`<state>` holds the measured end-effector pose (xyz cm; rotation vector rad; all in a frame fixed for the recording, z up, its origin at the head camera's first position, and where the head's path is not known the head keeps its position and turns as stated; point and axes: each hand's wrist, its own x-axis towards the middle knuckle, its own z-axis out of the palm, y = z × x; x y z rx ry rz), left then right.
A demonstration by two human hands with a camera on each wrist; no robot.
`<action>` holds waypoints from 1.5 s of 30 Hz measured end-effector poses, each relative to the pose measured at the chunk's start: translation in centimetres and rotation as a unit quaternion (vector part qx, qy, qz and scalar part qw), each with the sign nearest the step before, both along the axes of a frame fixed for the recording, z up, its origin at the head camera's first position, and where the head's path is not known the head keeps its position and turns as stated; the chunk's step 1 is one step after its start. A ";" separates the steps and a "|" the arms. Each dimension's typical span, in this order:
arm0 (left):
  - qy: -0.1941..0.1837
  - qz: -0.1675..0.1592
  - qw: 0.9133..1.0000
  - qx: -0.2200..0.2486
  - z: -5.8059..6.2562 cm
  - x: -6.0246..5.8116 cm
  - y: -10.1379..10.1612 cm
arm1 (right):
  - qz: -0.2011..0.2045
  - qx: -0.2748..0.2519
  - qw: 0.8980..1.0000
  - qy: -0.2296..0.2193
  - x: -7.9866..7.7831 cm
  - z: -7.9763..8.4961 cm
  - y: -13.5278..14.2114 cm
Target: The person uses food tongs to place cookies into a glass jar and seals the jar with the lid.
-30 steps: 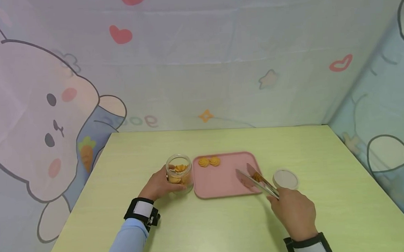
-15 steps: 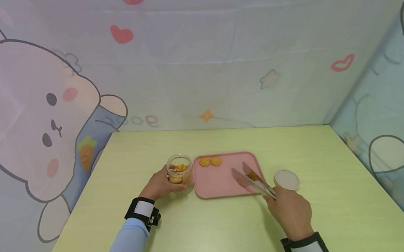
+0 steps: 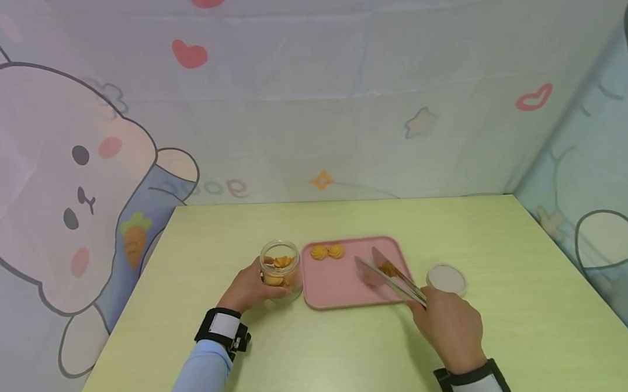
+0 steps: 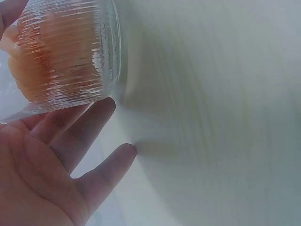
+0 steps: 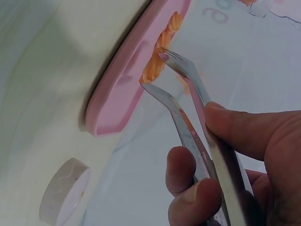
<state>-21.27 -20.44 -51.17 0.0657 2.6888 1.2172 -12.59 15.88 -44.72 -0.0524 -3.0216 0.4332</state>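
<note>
In the head view, my left hand grips a clear glass jar that has yellow piped cookies in it. The left wrist view shows the jar close up, with some fingers spread below it. My right hand holds metal tongs over the right half of a pink tray. Between the tong tips is a swirled cookie, seen best in the right wrist view. Two more cookies lie side by side at the tray's back left corner.
A round white lid lies on the pale yellow table, right of the tray, close to my right hand. The jar stands just left of the tray. A cartoon-printed cloth hangs behind the table and along its sides.
My right hand has moved a little to the left with the tongs and the cookie, further over the tray. The left hand and the jar stay in place.
</note>
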 end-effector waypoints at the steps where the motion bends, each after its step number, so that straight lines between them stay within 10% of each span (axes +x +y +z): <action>1: 0.000 0.000 1.000 0.001 0.1 0.0 0.0 | 0.001 -0.001 1.000 0.000 0.0 0.1 -0.1; 26: -0.006 0.002 1.000 0.009 -0.1 -0.1 -0.1 | 0.081 -0.009 0.990 0.119 -1.4 6.3 -5.8; 45: -0.013 0.003 1.000 0.014 0.1 0.2 -0.1 | 0.128 -0.003 0.986 0.105 -1.4 8.0 -10.5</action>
